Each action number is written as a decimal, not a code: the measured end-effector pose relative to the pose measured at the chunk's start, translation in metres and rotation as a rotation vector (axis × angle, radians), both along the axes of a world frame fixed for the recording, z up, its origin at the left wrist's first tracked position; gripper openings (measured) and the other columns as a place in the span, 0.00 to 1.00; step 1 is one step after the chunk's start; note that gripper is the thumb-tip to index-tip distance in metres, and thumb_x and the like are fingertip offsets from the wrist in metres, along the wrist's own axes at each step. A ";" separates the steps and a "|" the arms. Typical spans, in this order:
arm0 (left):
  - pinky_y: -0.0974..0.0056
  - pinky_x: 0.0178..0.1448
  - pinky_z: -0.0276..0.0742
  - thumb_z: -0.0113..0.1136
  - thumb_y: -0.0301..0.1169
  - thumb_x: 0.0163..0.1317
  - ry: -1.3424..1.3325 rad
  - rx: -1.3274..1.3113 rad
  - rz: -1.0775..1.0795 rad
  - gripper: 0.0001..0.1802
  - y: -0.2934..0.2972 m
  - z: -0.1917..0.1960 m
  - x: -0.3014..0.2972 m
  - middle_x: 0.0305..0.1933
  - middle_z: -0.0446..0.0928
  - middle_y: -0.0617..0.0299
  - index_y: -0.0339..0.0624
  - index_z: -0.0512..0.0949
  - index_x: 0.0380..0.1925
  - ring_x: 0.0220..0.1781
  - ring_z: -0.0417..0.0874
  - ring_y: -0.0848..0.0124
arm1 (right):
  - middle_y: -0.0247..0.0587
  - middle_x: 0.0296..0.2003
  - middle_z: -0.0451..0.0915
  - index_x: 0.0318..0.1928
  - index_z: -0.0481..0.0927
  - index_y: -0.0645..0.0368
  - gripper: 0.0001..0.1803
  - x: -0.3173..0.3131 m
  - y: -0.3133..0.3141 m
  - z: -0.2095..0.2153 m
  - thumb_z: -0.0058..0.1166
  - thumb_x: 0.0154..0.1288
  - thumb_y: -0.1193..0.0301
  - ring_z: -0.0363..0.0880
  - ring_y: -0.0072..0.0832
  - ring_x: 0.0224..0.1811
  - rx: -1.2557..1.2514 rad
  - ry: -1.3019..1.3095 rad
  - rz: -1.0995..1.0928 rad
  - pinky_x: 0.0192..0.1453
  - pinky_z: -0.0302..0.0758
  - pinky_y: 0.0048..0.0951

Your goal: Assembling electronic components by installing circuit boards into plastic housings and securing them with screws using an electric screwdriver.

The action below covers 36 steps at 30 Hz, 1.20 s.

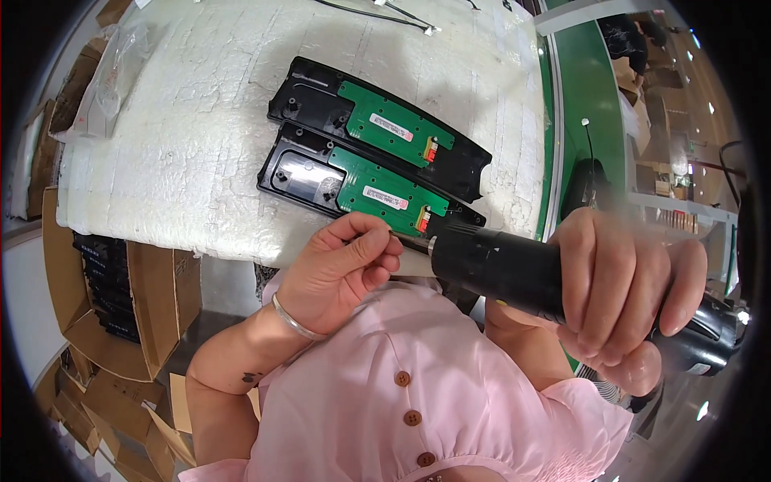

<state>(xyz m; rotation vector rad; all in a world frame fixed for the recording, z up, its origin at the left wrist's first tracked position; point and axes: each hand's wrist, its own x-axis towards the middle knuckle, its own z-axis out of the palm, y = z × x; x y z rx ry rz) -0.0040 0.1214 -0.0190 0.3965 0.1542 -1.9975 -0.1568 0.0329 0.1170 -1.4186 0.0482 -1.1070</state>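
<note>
My right hand [622, 293] is wrapped round a black cylindrical electric screwdriver [502, 269], whose metal nose points left toward my other hand. With thumb and fingers pinched together, my left hand [349, 257] is by the near edge of the lower panel; whatever tiny thing lies between its fingertips is too small to name. Two long black plastic panels rest side by side beyond my hands. The far panel carries a green circuit board [395, 124], and the near one a similar green circuit board [385, 193]. Each board has a white label and a small red connector.
White foam sheeting [185, 153] covers the work table. Thin black cables [377, 14] lie at its far edge. At left, an open cardboard box [157, 309] holds stacked dark parts [107, 281], and clear plastic bagging [120, 68] sits farther up. A green surface [574, 112] runs along the right.
</note>
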 end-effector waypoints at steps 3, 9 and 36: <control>0.76 0.35 0.74 0.52 0.29 0.61 0.042 -0.018 0.017 0.04 -0.003 0.002 -0.002 0.32 0.76 0.62 0.41 0.73 0.34 0.32 0.76 0.76 | 0.25 0.13 0.72 0.32 0.66 0.55 0.15 0.003 -0.003 0.001 0.53 0.41 0.80 0.71 0.12 0.14 -0.006 0.033 0.025 0.24 0.71 0.10; 0.74 0.33 0.72 0.52 0.30 0.61 0.071 -0.058 0.039 0.04 -0.009 0.004 -0.002 0.31 0.75 0.62 0.43 0.72 0.34 0.31 0.75 0.76 | 0.25 0.13 0.72 0.31 0.66 0.55 0.15 0.008 -0.004 0.005 0.55 0.43 0.80 0.71 0.13 0.13 -0.029 0.011 0.009 0.22 0.71 0.11; 0.63 0.48 0.78 0.40 0.32 0.67 -0.126 -0.148 -0.039 0.12 0.008 0.004 0.008 0.44 0.74 0.44 0.35 0.67 0.42 0.46 0.78 0.57 | 0.36 0.17 0.66 0.37 0.63 0.63 0.13 0.038 -0.034 -0.042 0.47 0.49 0.80 0.63 0.21 0.15 0.124 0.112 -0.190 0.20 0.64 0.22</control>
